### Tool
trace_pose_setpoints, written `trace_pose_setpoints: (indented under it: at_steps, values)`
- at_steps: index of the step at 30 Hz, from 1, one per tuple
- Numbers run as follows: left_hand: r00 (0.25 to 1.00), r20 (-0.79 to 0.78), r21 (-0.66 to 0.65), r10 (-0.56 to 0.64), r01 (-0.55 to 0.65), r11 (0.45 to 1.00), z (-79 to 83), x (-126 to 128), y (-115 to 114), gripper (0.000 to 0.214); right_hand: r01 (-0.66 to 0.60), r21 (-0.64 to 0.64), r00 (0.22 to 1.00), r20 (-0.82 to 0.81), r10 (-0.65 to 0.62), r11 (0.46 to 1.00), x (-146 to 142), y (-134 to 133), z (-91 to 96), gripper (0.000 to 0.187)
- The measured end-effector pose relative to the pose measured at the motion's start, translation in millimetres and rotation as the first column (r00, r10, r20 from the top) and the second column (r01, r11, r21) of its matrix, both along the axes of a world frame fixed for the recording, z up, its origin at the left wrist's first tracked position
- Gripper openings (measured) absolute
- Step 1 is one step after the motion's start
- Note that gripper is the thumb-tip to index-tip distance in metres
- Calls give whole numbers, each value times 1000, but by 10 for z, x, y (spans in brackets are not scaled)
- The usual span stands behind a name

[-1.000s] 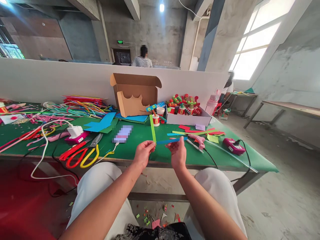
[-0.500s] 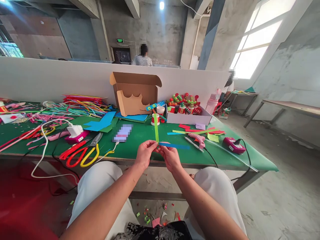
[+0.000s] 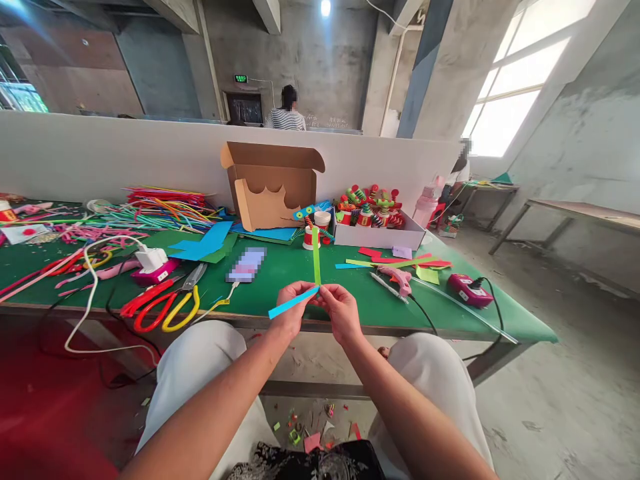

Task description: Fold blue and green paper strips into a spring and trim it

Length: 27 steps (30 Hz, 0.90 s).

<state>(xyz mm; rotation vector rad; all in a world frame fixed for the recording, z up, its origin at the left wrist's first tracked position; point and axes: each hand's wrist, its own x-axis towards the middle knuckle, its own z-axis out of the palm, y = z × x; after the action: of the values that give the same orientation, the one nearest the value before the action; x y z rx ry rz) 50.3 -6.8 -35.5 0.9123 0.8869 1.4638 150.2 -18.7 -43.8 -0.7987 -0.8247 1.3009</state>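
Open green surface [image 3: 287,263] at twelve o'clock from the left hand [image 3: 290,319]! Yellow-and-orange-handled steel scissors [image 3: 190,285] clog nine; off the right hand [image 3: 341,312], pink plastic glue gun [image 3: 397,277] blocks two, white cardboard box [image 3: 377,239] one.

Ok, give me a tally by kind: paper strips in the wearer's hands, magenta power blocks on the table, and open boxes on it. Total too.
Paper strips: 2 (green strip, blue strip)
Power blocks: 2 (left block, right block)
Open boxes: 2 (brown box, white box)
Total: 6
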Motion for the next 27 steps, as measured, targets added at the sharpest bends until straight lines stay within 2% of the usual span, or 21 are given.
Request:
trace_pose_setpoints:
  at_steps: [5,14,20,27]
  values:
    - [1000,-6,-10,-24,23,1000,18,4,-9,32,31,12,999,19,-32,999,7,0,-7,24]
    - [998,-37,10,-49,50,999,-47,-50,54,31,56,35,990,130,-60,998,29,43,-17,21]
    - [989,11,29,-149,149,988,-58,-28,54,39,106,47,990,86,-110,993,44,57,-21,18]
    - [999,-46,5,-23,23,1000,-91,-41,81,32,38,39,995,92,-42,999,-4,2,-5,22]
